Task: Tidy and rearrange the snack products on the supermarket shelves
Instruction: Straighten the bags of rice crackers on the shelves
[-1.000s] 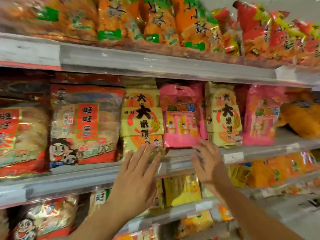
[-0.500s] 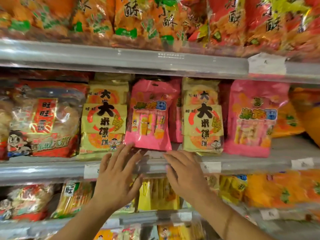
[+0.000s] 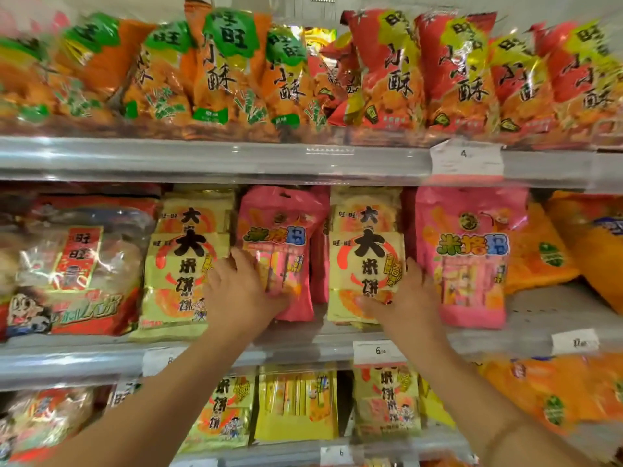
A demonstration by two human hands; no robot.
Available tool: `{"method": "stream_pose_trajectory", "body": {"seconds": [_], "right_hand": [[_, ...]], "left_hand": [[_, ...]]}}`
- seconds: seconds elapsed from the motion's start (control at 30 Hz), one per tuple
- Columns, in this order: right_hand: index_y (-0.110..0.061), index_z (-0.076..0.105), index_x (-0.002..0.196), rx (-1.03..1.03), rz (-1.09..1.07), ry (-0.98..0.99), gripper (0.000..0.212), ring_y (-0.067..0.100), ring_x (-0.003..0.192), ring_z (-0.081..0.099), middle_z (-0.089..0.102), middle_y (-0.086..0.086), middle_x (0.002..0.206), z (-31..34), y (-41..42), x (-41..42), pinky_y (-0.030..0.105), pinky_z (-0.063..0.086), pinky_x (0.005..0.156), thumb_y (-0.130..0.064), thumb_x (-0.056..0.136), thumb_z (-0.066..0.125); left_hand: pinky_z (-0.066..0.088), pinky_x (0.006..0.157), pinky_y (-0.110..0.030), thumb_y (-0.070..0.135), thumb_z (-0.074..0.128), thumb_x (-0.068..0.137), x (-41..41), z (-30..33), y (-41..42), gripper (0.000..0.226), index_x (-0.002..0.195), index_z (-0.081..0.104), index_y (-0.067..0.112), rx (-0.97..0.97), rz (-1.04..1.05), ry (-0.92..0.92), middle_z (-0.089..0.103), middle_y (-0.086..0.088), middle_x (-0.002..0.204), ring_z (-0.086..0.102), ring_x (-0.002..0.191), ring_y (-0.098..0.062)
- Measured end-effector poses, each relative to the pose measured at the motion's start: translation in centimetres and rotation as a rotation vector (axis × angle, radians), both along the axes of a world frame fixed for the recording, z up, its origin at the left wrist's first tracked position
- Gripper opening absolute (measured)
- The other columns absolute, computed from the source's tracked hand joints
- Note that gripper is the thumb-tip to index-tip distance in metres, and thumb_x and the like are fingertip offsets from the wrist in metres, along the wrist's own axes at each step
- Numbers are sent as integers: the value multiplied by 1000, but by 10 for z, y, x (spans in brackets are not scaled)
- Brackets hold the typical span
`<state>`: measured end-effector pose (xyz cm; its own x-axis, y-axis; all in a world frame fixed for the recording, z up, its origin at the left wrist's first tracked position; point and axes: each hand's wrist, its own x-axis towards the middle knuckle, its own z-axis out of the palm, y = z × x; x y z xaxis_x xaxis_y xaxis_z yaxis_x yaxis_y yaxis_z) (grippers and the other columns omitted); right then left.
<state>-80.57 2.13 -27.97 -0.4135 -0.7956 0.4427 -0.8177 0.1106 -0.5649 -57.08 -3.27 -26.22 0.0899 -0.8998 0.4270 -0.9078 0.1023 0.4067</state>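
Both hands have risen from the shelf lip since half a second ago and now sit on packets on the middle shelf (image 3: pixel 303 335). I see my left hand (image 3: pixel 241 291) reaching up with the forearm angled from lower left, fingers curled over the lower left part of the left pink snack packet (image 3: pixel 279 244), thumb toward the yellow rice cracker packet (image 3: pixel 182 264) beside it. My right hand (image 3: pixel 403 298) comes up from lower right, gripping the bottom right corner of the second yellow rice cracker packet (image 3: pixel 365 261), thumb across its front.

I count two yellow stacks and two pink ones in alternating order; the right pink packet (image 3: pixel 468 257) stands just beside my right hand. A red-and-clear cracker bag (image 3: pixel 77 267) sits far left, orange bags (image 3: pixel 553 251) far right. Two white price tags (image 3: pixel 379 351) hang on the rail below.
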Motion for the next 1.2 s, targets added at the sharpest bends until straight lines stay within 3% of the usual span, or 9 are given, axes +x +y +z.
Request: {"method": "stream_pose_trajectory", "body": {"seconds": [0.1, 0.2, 0.33, 0.43, 0.53, 0.67, 0.87, 1.0, 1.2], "right_hand": [[-5, 31, 145, 4, 41, -113, 113, 31, 113, 58, 64, 11, 115, 2, -4, -3, 40, 52, 90, -53, 59, 86], [-13, 51, 129, 12, 80, -105, 90, 26, 110, 60, 66, 4, 113, 2, -8, -10, 38, 52, 88, -55, 57, 86], [-18, 55, 118, -19, 109, -156, 77, 20, 104, 62, 63, 1, 113, 0, -9, -6, 39, 54, 84, -46, 56, 89], [-22, 44, 104, -83, 107, -213, 66, 5, 83, 64, 63, -16, 89, -3, -12, 2, 16, 48, 61, -35, 60, 91], [-29, 41, 108, -109, 136, -277, 65, -17, 61, 55, 59, -25, 73, -2, -19, 19, 6, 36, 50, -29, 64, 90], [-24, 51, 109, -107, 209, -303, 56, -19, 67, 56, 61, -24, 81, -2, -35, 56, 5, 39, 49, -27, 67, 88], [-16, 46, 128, -39, 266, -281, 69, 9, 89, 61, 61, -13, 99, -4, -61, 117, 19, 43, 66, -38, 73, 82], [-13, 37, 143, 39, 263, -261, 75, 26, 116, 59, 61, 6, 129, -4, -68, 134, 37, 50, 93, -39, 83, 73], [-13, 28, 149, 9, 258, -212, 71, 19, 112, 56, 58, 5, 131, -2, -49, 138, 22, 40, 86, -37, 91, 63]], "left_hand": [[43, 95, -48, 59, 85, 55, -8, 1, 0, 118, 140, 30, -2, -18, -24, 115, 49, -22, 120, 49, 113, -40], [45, 91, -44, 46, 91, 53, -7, -2, 0, 102, 129, 43, 0, -75, -118, 258, 53, -16, 112, 51, 104, -35], [47, 72, -20, 33, 95, 54, 1, -4, 5, 91, 125, 39, 20, -121, -264, 500, 51, 2, 112, 58, 89, -7], [48, 51, -10, 38, 95, 52, 26, 0, 7, 89, 115, 32, 32, -101, -320, 709, 58, 10, 91, 65, 73, 1], [51, 56, -17, 52, 91, 40, 61, 8, 14, 99, 119, 32, 36, -113, -282, 773, 59, 9, 97, 63, 78, -7], [59, 76, -37, 48, 91, 42, 105, 7, 20, 98, 122, 34, 36, -133, -271, 731, 61, 2, 114, 66, 92, -14], [54, 84, -39, 57, 85, 36, 145, 2, 26, 104, 123, 31, 40, -149, -266, 724, 54, 2, 118, 60, 102, -20], [48, 77, -24, 62, 82, 34, 154, -3, 28, 100, 117, 28, 45, -170, -307, 713, 50, 16, 111, 56, 99, -8], [46, 71, -16, 56, 86, 39, 142, -7, 27, 94, 113, 29, 48, -113, -400, 726, 47, 24, 110, 53, 96, 1]]}}
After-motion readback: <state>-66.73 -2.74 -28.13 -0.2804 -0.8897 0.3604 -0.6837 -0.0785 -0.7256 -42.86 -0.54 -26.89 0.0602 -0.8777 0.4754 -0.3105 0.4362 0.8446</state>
